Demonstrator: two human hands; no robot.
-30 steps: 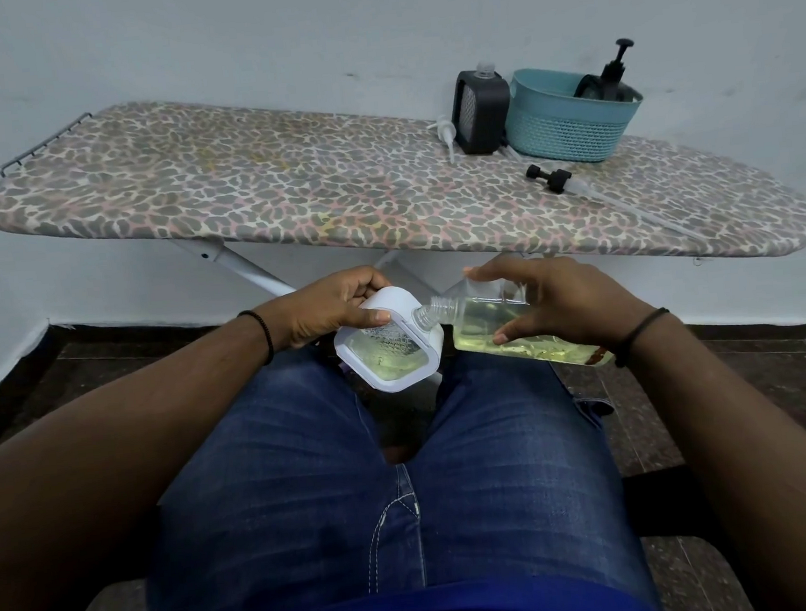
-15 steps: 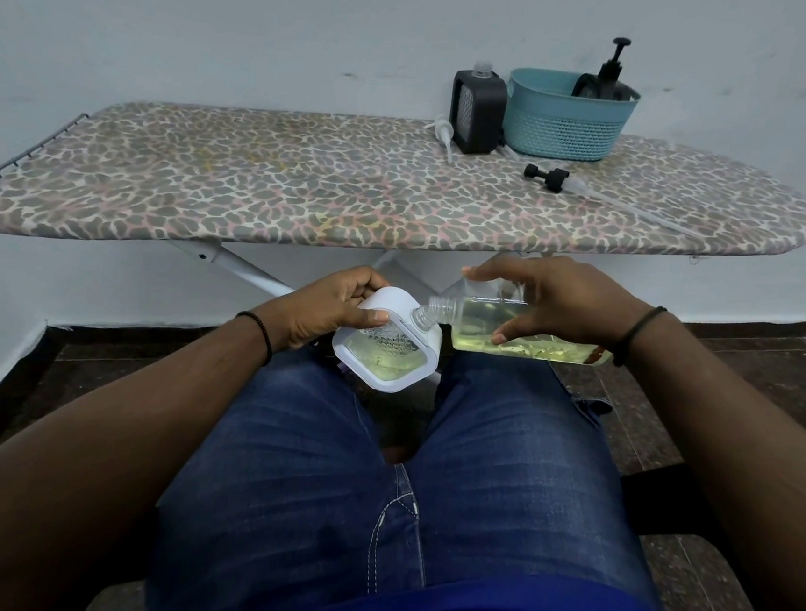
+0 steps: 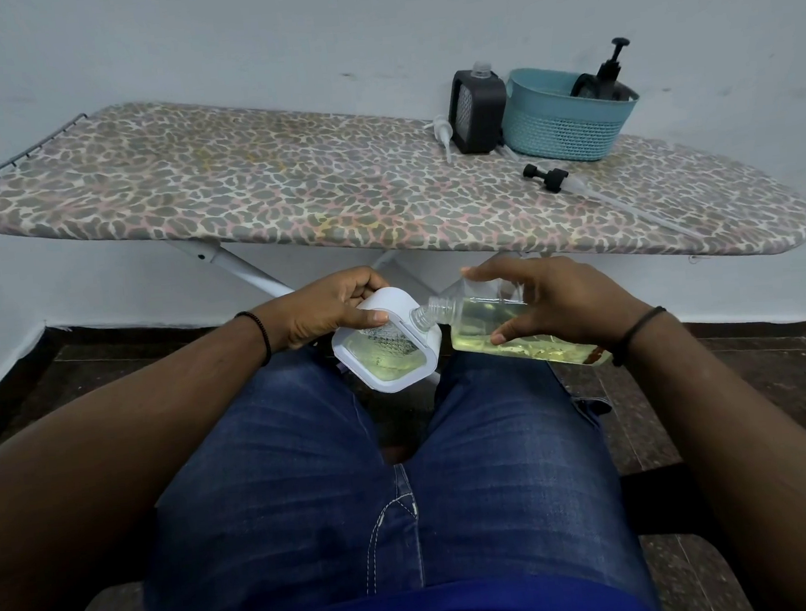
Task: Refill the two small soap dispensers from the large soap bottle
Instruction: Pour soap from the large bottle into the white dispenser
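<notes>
Nothing has shifted since earlier frames. Left hand (image 3: 331,311) grips white dispenser (image 3: 388,353) over lap; right hand (image 3: 554,304) holds tilted bottle (image 3: 491,329), mouth at dispenser's top. Black dispenser (image 3: 477,111) on ironing board (image 3: 284,198).

I count 2 hands: left hand (image 3: 328,309), right hand (image 3: 562,306). 1 white dispenser (image 3: 388,355) in my left grip, 1 large soap bottle (image 3: 486,327) in my right. Beyond both grips: 1 black dispenser (image 3: 477,111), 1 basket (image 3: 566,127), 2 loose pumps (image 3: 546,177) (image 3: 442,131).
</notes>
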